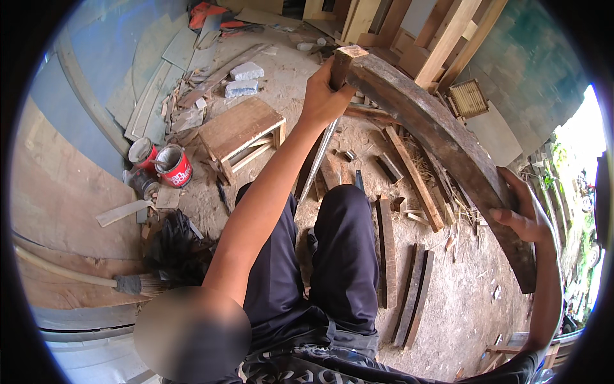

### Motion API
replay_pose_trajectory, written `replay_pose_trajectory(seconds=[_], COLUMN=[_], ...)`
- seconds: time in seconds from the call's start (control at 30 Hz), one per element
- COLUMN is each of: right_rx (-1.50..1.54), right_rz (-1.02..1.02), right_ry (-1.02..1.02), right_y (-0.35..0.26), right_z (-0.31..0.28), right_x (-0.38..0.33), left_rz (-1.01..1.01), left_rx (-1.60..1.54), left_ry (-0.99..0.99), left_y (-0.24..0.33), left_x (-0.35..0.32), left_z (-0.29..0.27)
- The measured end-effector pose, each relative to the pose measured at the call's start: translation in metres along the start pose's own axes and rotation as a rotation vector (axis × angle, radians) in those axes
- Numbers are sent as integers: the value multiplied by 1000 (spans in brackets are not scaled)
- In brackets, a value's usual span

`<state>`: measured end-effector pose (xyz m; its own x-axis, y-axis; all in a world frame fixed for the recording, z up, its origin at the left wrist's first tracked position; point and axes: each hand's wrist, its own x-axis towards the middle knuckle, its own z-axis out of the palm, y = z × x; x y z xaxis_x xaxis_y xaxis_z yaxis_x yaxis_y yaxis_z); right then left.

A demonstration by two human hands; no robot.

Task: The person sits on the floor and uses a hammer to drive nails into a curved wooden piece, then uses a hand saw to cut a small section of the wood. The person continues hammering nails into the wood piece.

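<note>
I hold a long, dark timber beam (435,125) raised in front of me, slanting from far centre to near right. My right hand (524,214) is closed around its near part, thumb across the face. My left hand (323,96) grips a short dark wooden block (342,70) with a paler end, right at the beam's far end. Whether block and beam are joined, I cannot tell. Below my left forearm a long, thin, pale strip (318,163) slants down between my knees; its kind is unclear.
Cut timber pieces (412,176) lie on the floor below the beam. A low wooden stool (240,131) stands left of centre, near red paint cans (173,166). Farther left is a broom (121,281). Boards (454,41) lean at the back, and pale blocks (243,80) lie beyond the stool.
</note>
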<state>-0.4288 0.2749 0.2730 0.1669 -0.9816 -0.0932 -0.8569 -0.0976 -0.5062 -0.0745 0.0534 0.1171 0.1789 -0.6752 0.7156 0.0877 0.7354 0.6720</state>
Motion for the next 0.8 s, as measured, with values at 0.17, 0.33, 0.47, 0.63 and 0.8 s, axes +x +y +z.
replay_pose_trajectory(seconds=[0.17, 0.33, 0.47, 0.63, 0.8], right_rx=[-109, -84, -86, -94, -148], right_rz=[17, 39, 2, 36, 53], right_ry=[62, 25, 47, 6, 16], right_y=[-6, -8, -6, -3, -2], right_z=[1, 2, 2, -5, -13], right_x=[-1, 0, 2, 4, 6], left_rz=[-7, -22, -17, -11, -15], left_rx=[45, 8, -16, 62, 67], left_ry=[-9, -13, 16, 19, 34], left_y=[0, -2, -1, -2, -5], left_x=[0, 0, 0, -1, -3], left_z=[-3, -3, -1, -2, 1])
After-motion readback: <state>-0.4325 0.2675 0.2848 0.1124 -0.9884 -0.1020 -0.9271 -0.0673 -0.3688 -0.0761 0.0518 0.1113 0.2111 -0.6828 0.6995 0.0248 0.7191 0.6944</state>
